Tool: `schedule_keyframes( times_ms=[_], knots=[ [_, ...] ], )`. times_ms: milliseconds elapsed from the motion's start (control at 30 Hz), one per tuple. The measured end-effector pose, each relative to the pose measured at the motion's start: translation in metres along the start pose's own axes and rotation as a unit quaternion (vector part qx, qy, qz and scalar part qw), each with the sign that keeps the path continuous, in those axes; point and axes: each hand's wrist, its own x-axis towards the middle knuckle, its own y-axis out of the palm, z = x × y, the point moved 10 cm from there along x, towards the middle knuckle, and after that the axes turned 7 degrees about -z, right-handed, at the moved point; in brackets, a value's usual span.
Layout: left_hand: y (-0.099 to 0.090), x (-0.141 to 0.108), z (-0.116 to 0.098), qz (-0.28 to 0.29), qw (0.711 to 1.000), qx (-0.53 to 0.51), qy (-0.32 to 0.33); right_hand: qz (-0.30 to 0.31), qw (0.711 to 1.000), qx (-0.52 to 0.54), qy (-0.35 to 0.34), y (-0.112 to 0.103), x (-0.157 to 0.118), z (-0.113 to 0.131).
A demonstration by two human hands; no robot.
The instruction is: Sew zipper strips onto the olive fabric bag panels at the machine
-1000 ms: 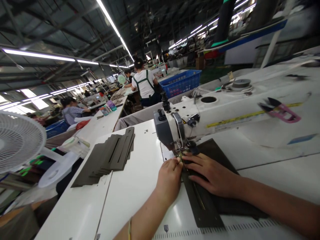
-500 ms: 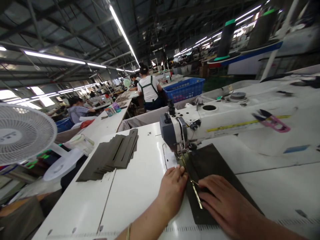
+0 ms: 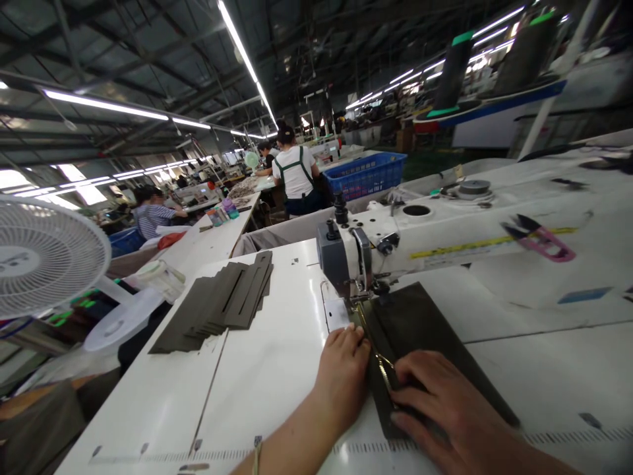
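Observation:
A dark olive fabric panel (image 3: 424,320) lies on the white machine table, its far end under the presser foot (image 3: 360,300) of a sewing machine (image 3: 346,254). Along the panel's left part runs a zipper (image 3: 384,371) with gold teeth, its two rows parting near my right fingers. My left hand (image 3: 343,376) presses the panel's left edge just in front of the foot, fingers bent and close together. Over the panel's near part, my right hand (image 3: 445,402) pinches the zipper between thumb and fingers. Its fingertips partly hide the zipper's near end.
Stacked dark slotted panels (image 3: 217,300) lie left on the table. A white fan (image 3: 49,257) stands beyond the left edge. Pink-handled snips (image 3: 541,239) rest against the machine arm. Behind are a blue basket (image 3: 364,175) and a person in a white shirt (image 3: 294,171).
My right fingers have closed over the zipper's near end and spread its gold rows apart. My left hand stays almost in place.

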Motion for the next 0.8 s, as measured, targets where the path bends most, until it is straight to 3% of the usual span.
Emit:
schedule_keyframes(
  times_ms=[267, 567, 800],
  knots=[
    [0.0, 0.005, 0.003, 0.014, 1.0, -0.017, 0.007, 0.059, 0.993, -0.092, -0.049, 0.052, 0.004, -0.025],
    [0.003, 0.017, 0.011, 0.006, 1.0, -0.026, 0.016, 0.051, 0.991, -0.112, -0.049, 0.059, 0.016, -0.034],
    [0.01, 0.018, 0.028, -0.017, 0.999, -0.028, -0.019, 0.019, 0.996, -0.083, -0.011, 0.062, 0.029, -0.047]
  ],
)
